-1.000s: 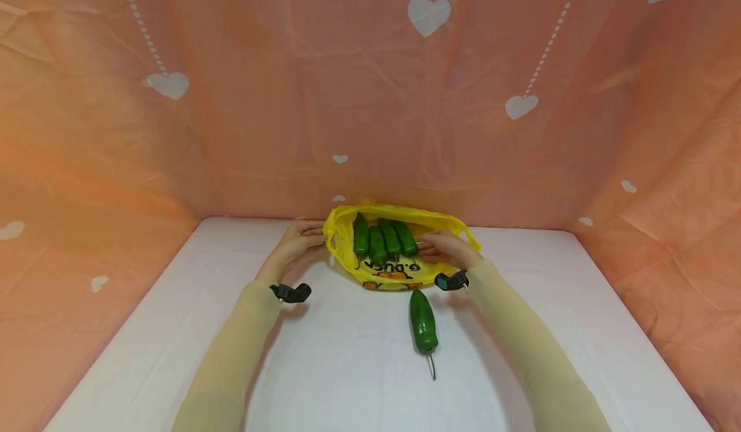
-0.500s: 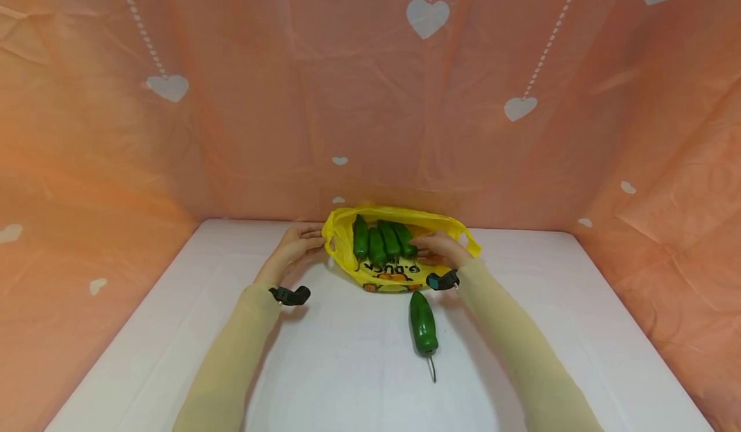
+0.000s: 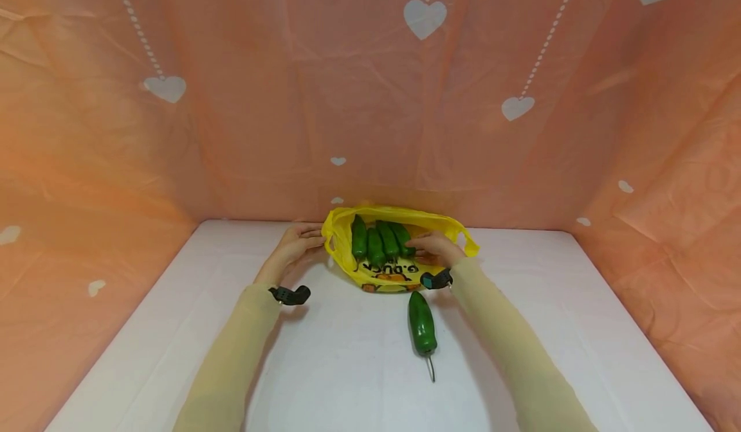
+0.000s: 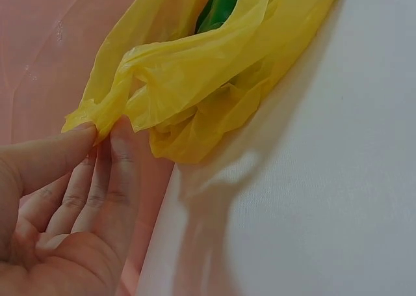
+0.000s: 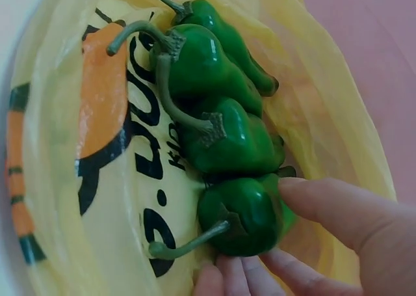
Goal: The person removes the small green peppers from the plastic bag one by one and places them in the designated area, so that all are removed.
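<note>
A yellow plastic bag (image 3: 428, 216) lies at the back of the table with its mouth facing me. Several green peppers (image 5: 214, 62) lie side by side inside it, stems toward the opening. My left hand (image 3: 295, 245) pinches the bag's left handle between thumb and fingertips, clear in the left wrist view. Inside the mouth, my right hand (image 3: 437, 245) holds the rightmost pepper (image 5: 240, 215), thumb on one side and fingers beneath; part of that pepper is hidden by the thumb. Another green pepper (image 3: 422, 323) lies outside on the table, in front of the bag.
The white table (image 3: 341, 368) is enclosed by orange cloth walls (image 3: 370, 98) printed with white hearts. The back wall stands close behind the bag. Dark wrist-worn devices (image 3: 291, 295) sit on both wrists.
My right hand has moved slightly left, from beside the rightmost pepper onto it. The left hand stays at the bag's handle, and the pepper outside has not moved.
</note>
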